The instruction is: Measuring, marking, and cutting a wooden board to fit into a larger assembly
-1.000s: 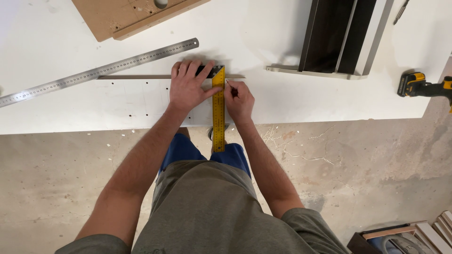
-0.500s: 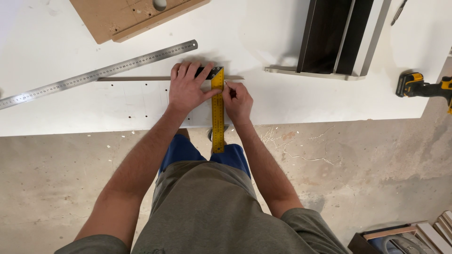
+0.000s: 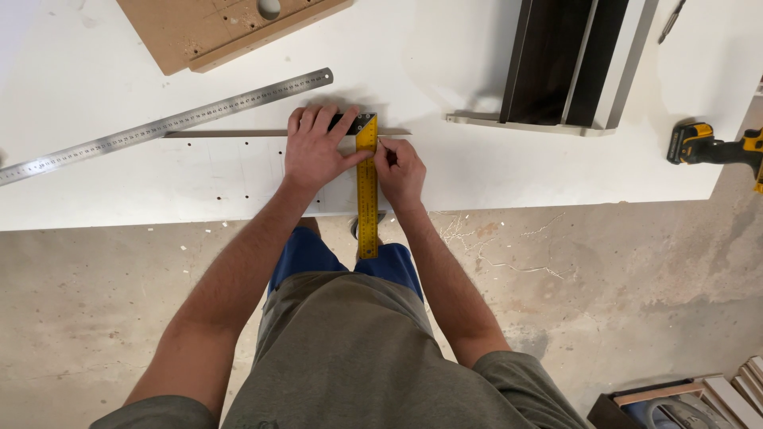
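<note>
A yellow try square (image 3: 367,199) lies across a white drilled panel (image 3: 214,171), its blade running toward me past the table edge. My left hand (image 3: 316,147) presses flat on the square's dark stock and the panel. My right hand (image 3: 401,171) sits just right of the blade, fingers pinched on what looks like a thin pencil whose tip touches the panel beside the blade. The pencil itself is mostly hidden by my fingers.
A long steel ruler (image 3: 159,127) lies slanted at the left. A brown board (image 3: 230,28) with a hole sits at the back. A dark and white shelf piece (image 3: 556,67) stands at the right, with a yellow cordless drill (image 3: 711,147) near the table's right end.
</note>
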